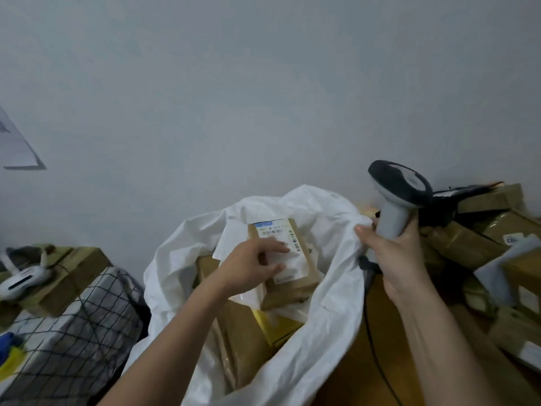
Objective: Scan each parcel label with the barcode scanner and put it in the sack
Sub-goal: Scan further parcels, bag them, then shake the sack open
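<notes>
Head view: the left hand (257,260) reaches into the mouth of the large white woven plastic sack (328,259) at the centre of the frame. Its fingers lie across the white printed shipping label (285,244) of a small brown cardboard parcel (292,271) and its thumb presses the parcel's near edge, so the hand holds the parcel. The parcel sits tilted inside the sack opening, label up, on top of other brown cardboard boxes (243,341) and a yellow-edged box (278,326) already in the sack.

At 3 o'clock from the parcel, the right hand (392,250) grips the light grey handle of the grey and black handheld barcode scanner (401,191). The scanner stands upright, with its dark head at 12 o'clock above the hand. The same hand's thumb and fingers also pinch the sack's right rim against the handle. A thin black cable (373,332) runs from below the hand toward 6 o'clock over the brown surface (363,361).

At 3 o'clock from the scanner, a pile of taped brown cardboard parcels (474,244) lies on the surface, some with white labels. At 9 o'clock from the sack, a bundle covered in black netting (76,332) lies beside more brown boxes, with a white device (23,281) resting on them. A white paper sheet (17,145) hangs on the grey wall at 10 o'clock.
</notes>
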`<control>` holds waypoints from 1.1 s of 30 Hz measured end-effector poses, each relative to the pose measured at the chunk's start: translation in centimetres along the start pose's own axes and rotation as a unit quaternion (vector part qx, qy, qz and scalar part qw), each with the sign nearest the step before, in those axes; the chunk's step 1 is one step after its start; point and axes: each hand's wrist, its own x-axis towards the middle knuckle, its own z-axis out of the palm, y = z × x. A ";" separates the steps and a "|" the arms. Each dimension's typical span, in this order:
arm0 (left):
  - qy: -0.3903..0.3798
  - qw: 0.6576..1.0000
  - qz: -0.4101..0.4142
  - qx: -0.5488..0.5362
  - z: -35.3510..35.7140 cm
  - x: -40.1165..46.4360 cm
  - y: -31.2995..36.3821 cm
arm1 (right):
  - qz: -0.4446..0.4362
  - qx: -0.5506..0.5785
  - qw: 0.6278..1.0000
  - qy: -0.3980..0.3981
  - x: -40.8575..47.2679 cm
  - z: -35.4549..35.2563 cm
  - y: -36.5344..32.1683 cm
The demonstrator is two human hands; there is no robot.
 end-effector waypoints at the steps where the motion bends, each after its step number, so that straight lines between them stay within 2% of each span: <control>1: -0.018 0.995 0.004 -0.093 -0.7 -0.6 -0.1 | -0.007 -0.010 1.000 -0.006 -0.4 1.1 0.0; 3: 0.002 0.973 0.009 -0.230 -2.0 -1.8 -0.5 | -0.024 -0.036 0.999 -0.019 -1.3 3.3 0.0; 5: 0.110 0.958 0.012 -0.266 -3.9 -2.7 -1.5 | -0.041 -0.042 0.998 -0.026 -2.0 5.1 0.1; 8: 0.302 0.924 -0.009 -0.233 -7.4 -4.0 -4.3 | -0.063 -0.073 0.995 -0.005 -2.3 6.7 0.6; 10: 0.382 0.907 -0.068 -0.161 -9.2 -4.8 -7.3 | -0.070 -0.103 0.992 0.020 -2.3 7.0 1.1; 12: 0.382 0.899 -0.173 -0.126 -10.0 -5.8 -10.8 | -0.075 -0.139 0.987 0.035 -2.3 7.4 1.5; 14: 0.305 0.902 -0.280 -0.121 -9.5 -6.6 -13.5 | -0.071 -0.151 0.985 0.036 -2.3 7.1 1.6; 16: 0.223 0.901 -0.342 -0.144 -8.3 -7.6 -15.2 | -0.065 -0.157 0.985 0.032 -2.3 7.3 1.6; 17: 0.211 0.897 -0.341 -0.185 -7.5 -7.9 -15.7 | -0.063 -0.162 0.984 0.028 -2.3 7.3 1.5; 19: 0.251 0.886 -0.287 -0.264 -6.1 -8.6 -15.9 | -0.057 -0.171 0.984 0.016 -2.4 7.5 1.3; 22: 0.324 0.879 -0.179 -0.301 -4.8 -9.2 -15.1 | -0.068 -0.181 0.981 0.000 -2.6 7.8 1.1; 25: 0.373 0.860 -0.109 -0.330 -5.7 -9.3 -13.0 | -0.077 -0.194 0.978 -0.007 -2.9 8.0 0.5; 27: 0.403 0.857 -0.073 -0.312 -6.4 -8.9 -11.7 | -0.075 -0.184 0.980 -0.027 -2.8 7.9 0.4; 30: 0.422 0.867 -0.071 -0.253 -6.4 -8.0 -10.9 | -0.072 -0.181 0.979 -0.053 -2.6 7.8 0.5; 33: 0.399 0.871 -0.083 -0.274 -5.8 -7.4 -11.1 | -0.062 -0.172 0.981 -0.059 -2.2 7.7 0.8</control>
